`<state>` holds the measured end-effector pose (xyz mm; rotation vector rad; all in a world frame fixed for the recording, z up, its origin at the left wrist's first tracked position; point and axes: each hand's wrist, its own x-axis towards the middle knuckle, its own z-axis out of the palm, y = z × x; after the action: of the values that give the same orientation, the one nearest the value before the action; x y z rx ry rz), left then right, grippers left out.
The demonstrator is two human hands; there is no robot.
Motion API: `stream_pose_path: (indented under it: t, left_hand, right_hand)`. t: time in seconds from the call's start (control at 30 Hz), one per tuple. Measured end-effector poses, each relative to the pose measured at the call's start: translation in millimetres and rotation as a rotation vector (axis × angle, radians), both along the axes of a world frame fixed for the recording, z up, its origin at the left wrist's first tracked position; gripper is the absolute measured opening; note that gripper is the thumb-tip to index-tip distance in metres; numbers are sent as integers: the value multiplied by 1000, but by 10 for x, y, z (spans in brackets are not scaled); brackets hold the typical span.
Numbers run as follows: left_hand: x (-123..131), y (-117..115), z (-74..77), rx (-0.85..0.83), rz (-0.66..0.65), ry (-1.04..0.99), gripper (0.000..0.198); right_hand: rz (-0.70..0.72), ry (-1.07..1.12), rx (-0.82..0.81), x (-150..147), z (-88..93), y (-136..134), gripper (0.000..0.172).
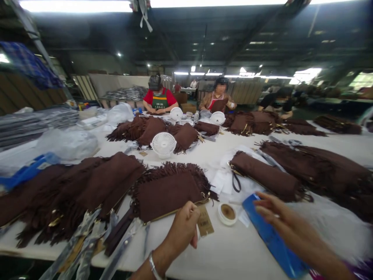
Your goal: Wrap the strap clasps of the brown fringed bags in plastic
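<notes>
My left hand (184,224), a silver bangle on its wrist, is closed in a pinch at the lower edge of a brown fringed bag (167,192). What sits between its fingers is too small to make out. A tan cardboard tag (205,220) lies right beside those fingers, near the bag's gold zip. My right hand (274,214), slightly blurred, hovers with fingers stretched out above a flat blue object (271,237) on the table. Between the hands stands a small round white tub (227,214) with brown contents.
Brown fringed bags (96,184) lie piled left, with plastic-wrapped straps (90,241) over the table edge. Another brown bag (264,175) rests on plastic at right. A white fan (163,144) stands mid-table. Several people work across the white table (215,256).
</notes>
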<state>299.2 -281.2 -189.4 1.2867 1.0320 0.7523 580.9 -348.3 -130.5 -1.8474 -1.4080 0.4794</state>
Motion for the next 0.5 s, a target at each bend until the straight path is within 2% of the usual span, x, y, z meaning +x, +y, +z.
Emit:
stream_pose_path:
  t: [0.07, 0.1, 0.2, 0.27, 0.37, 0.5]
  left_hand:
    - [-70, -52, 47, 29, -52, 11, 26]
    - [-127, -75, 67, 31, -67, 10, 25]
    - [-394, -154, 71, -50, -73, -59, 30]
    - [-622, -243, 5, -158, -62, -172, 39]
    - [-937, -442, -186, -313, -62, -323, 52]
    - [-1189, -699, -454, -453, -130, -412, 51]
  right_hand:
    - [253, 257, -136, -714, -101, 119, 58]
    - [315, 325, -170, -1033, -158, 168, 57]
    - [393, 444, -181, -1670, -309, 241, 24]
    - [383, 551, -183, -1839, -383, 251, 18]
    - [328, 722, -203, -1921, -466, 256, 25]
    - [260, 818, -223, -2036, -548, 248, 31]
